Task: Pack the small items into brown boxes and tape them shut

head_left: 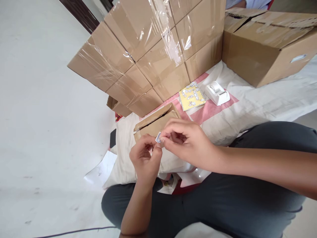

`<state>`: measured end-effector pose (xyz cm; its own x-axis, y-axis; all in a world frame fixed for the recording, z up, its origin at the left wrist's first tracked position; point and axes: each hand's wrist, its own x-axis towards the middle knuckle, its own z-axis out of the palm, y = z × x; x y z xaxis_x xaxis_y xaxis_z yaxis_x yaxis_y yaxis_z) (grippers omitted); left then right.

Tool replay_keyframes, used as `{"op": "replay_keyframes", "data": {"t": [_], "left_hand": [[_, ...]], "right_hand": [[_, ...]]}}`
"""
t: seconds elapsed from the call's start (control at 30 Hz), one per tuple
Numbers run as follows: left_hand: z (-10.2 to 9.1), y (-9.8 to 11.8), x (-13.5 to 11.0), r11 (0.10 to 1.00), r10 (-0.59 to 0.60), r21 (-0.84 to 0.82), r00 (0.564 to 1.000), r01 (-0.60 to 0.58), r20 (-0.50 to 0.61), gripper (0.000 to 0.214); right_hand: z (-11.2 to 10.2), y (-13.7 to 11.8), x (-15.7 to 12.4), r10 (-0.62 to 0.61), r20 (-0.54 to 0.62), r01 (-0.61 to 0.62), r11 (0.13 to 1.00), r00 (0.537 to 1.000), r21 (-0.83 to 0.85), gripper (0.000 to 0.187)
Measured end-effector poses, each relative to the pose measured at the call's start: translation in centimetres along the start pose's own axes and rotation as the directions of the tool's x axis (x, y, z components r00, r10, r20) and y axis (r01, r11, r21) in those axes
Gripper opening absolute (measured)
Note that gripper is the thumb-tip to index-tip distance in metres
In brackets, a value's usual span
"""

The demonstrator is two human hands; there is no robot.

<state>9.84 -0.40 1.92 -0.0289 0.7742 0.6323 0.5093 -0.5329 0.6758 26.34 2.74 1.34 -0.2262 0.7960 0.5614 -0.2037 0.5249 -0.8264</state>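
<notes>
Where left hand (pixel 146 158) meets right hand (pixel 188 140), both pinch a small sticker (pixel 158 137) — held between their fingertips.

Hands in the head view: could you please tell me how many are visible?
2. The left hand and the right hand meet at centre, both pinching a small sticker near a small open box. Others may be hidden off-frame.

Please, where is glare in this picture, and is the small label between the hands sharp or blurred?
Head view: even, soft daylight, only faint shadows. Head view: white glare streaks on the clear film around the stacked cardboard boxes. Head view: the small label pinched by the left hand and right hand is slightly soft, its print unreadable; the whole scene sits tilted.
</notes>
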Motion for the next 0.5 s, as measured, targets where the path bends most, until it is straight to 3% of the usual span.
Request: {"op": "replay_keyframes", "data": {"t": [0.17, 0.27, 0.37, 0.5], "left_hand": [[-0.02, -0.31, -0.20, 1.000, -0.017, 0.002, 1.000, 0.017, -0.004, 0.015], [-0.31, -0.59, -0.19, 0.997, -0.071, -0.019, 0.997, 0.072, 0.031, 0.011], [-0.66, -0.78, -0.03, 0.990, -0.104, -0.079, 0.989, 0.113, 0.104, 0.028], [-0.76, -0.70, 0.04, 0.996, -0.077, 0.049, 0.993, 0.073, 0.091, 0.028]], "right_hand": [[-0.06, -0.07, 0.14, 0.031, -0.005, -0.031, 0.999, 1.000, 0.007, 0.016], [-0.13, 0.09, 0.42, -0.017, -0.014, 0.017, 1.000, 1.000, 0.000, 0.016], [-0.16, 0.35, 0.59, -0.067, -0.007, 0.067, 0.998, 0.998, -0.002, 0.016], [-0.10, 0.63, 0.51, -0.061, 0.024, 0.061, 0.998, 0.998, -0.009, 0.013]]}}
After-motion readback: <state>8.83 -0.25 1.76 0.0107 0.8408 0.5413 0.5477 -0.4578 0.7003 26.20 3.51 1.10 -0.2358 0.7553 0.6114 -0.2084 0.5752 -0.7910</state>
